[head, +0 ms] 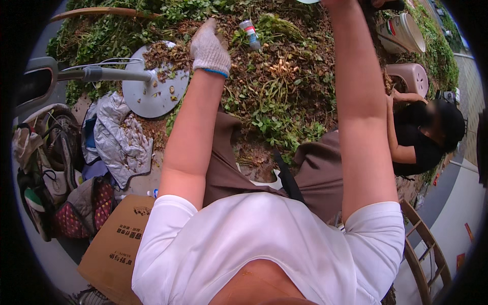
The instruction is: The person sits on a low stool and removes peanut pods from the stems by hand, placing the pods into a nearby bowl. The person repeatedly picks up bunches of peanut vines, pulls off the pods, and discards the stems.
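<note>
My left hand (211,47), in a whitish knitted glove with a blue cuff edge, is over the heap of pulled peanut plants (289,91); its fingers point away from me and their grip is unclear. My right arm stretches to the top edge, where only the base of my right hand (335,2) shows; its fingers are out of view. Between my arms lie a plastic bottle (251,35) with a red and blue label and a small cluster of pale peanuts (284,68) on brown and green leaves.
A round grey metal base with a pole (139,97) stands at left, near a silver quilted cover (118,137) and a cardboard box (118,244). At right a co-worker in black (423,137) is beside a pink stool (410,78) and a white bucket (402,34). A wooden ladder (427,248) is lower right.
</note>
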Available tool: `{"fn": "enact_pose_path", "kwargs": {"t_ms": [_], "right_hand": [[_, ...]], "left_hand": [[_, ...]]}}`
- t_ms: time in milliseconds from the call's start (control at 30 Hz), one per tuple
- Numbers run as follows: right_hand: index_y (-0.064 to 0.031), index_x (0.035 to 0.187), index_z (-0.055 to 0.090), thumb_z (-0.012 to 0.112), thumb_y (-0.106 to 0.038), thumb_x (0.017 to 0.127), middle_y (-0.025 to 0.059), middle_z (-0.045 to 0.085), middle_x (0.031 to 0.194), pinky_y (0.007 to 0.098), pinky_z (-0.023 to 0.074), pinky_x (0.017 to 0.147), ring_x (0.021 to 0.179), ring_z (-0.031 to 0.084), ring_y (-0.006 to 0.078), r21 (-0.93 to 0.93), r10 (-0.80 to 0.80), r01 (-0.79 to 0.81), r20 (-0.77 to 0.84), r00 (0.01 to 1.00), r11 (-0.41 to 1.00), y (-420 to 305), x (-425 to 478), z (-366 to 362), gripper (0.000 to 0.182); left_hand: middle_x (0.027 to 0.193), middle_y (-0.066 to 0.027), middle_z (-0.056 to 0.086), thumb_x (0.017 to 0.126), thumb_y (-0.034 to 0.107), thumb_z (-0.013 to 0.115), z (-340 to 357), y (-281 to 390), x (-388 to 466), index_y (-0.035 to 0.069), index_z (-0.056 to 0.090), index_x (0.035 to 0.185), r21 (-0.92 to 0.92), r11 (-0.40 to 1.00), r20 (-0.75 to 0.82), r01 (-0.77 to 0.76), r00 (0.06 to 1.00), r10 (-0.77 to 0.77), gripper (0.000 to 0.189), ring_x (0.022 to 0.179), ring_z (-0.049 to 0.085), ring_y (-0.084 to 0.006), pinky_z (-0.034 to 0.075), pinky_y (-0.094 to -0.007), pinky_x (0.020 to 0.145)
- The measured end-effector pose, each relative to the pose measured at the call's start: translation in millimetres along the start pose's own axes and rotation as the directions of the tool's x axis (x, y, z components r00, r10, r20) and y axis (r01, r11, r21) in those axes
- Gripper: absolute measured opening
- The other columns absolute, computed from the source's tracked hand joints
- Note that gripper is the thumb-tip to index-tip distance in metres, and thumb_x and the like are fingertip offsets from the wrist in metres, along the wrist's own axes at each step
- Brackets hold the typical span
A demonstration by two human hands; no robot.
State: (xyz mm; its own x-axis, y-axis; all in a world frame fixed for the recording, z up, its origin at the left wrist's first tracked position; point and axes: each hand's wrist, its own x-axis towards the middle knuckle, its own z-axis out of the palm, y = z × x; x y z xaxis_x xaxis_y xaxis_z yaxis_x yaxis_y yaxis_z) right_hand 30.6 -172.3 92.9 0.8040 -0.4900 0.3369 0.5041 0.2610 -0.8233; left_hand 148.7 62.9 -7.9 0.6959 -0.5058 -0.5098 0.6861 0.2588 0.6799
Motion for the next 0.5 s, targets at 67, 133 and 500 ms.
{"fn": "enact_pose_path", "kwargs": {"t_ms": [67,133,500], "right_hand": [[-0.0064,0.130,0.046,0.060,-0.025,0.091,0.0079,0.056,0.124,0.0341,0.0472,0.085,0.107,0.056,0.0196,-0.134,-0.038,0.017,-0.155,0.987,0.991,-0.5,12.2,-12.4,0.045],[-0.0056,0.140,0.037,0.064,-0.027,0.090,0.0102,0.052,0.132,0.0357,0.0467,0.091,0.116,0.053,0.0226,-0.279,0.100,-0.135,-0.136,0.986,0.951,14.6,-2.7,-46.8,0.061],[0.0095,0.145,0.009,0.077,-0.052,0.071,0.0266,0.024,0.149,0.0388,0.0337,0.110,0.134,0.035,0.0369,0.153,0.475,-0.984,-0.861,-0.180,-0.097,318.7,-330.4,-112.8,0.118]], "left_hand": [[0.122,-0.0154,0.046,0.093,0.024,0.056,-1.0,-1.8,-0.6,0.005,0.049,0.123,-0.033,0.998,0.038,0.054,0.998,-0.053,0.036,0.128,0.038,-0.0371,0.032,-0.0528,0.104],[0.115,-0.0141,0.049,0.093,0.024,0.056,0.4,-4.0,-3.7,0.006,0.051,0.117,-0.014,0.996,0.069,0.083,0.994,-0.082,0.030,0.122,0.043,-0.0357,0.034,-0.0525,0.102],[0.089,-0.0095,0.056,0.094,0.023,0.056,17.9,-33.6,-9.2,0.007,0.055,0.097,0.087,0.979,0.174,0.184,0.965,-0.197,0.017,0.094,0.053,-0.0278,0.043,-0.0442,0.087]]}}
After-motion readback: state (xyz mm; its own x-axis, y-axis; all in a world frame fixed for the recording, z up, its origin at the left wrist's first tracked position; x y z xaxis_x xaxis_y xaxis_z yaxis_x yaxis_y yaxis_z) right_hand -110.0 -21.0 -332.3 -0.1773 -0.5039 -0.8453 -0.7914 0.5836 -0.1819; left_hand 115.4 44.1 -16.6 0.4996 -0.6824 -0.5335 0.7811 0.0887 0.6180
